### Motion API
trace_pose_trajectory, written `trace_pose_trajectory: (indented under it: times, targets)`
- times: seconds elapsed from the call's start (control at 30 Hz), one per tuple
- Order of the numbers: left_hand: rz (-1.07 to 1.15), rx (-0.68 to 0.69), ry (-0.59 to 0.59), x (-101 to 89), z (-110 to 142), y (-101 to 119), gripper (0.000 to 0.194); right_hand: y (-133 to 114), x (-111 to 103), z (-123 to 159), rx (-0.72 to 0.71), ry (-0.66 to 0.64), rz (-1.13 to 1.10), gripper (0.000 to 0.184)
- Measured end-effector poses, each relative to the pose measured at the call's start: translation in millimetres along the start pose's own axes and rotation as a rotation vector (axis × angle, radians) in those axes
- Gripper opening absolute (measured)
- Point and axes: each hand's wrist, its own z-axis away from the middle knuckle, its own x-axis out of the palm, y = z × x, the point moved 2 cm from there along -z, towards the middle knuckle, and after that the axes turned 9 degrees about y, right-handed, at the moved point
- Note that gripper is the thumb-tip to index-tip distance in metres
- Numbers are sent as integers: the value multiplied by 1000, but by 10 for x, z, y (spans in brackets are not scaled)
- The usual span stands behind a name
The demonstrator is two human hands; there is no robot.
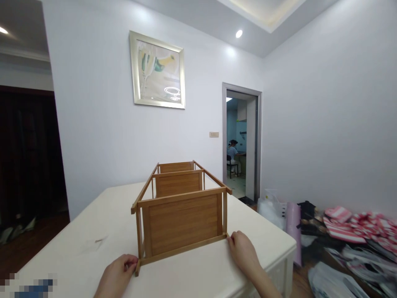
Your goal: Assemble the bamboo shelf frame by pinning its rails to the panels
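A wooden shelf rack (pixel 181 217) lies on its side on the cream table (pixel 93 231), its long frame running away from me toward the wall. My left hand (pixel 119 273) is curled with the fingertips against the rack's near left leg end. My right hand (pixel 243 248) rests at the near right corner, fingers bent and pinching the lower rail's end. Both hands grip the nearest frame, low at the tabletop.
A framed picture (pixel 157 70) hangs on the far wall. An open doorway (pixel 240 142) shows a seated person in another room. Piles of striped cloth (pixel 356 225) and plastic bags (pixel 273 207) lie on the floor at right. A dark opening is at left.
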Motion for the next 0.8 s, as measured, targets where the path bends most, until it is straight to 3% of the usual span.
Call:
trace_pose_trajectory:
  times: [0.2, 0.43, 0.8]
  targets:
    - [-73, 106, 82, -35, 13, 84, 32, 29, 6, 34, -31, -4, -17, 30]
    - [-108, -29, 47, -119, 37, 261, 25, 37, 87, 45, -118, 42, -17, 29]
    - [-117, 9, 70, -159, 76, 340, 32, 105, 182, 11, -131, -2, -37, 31]
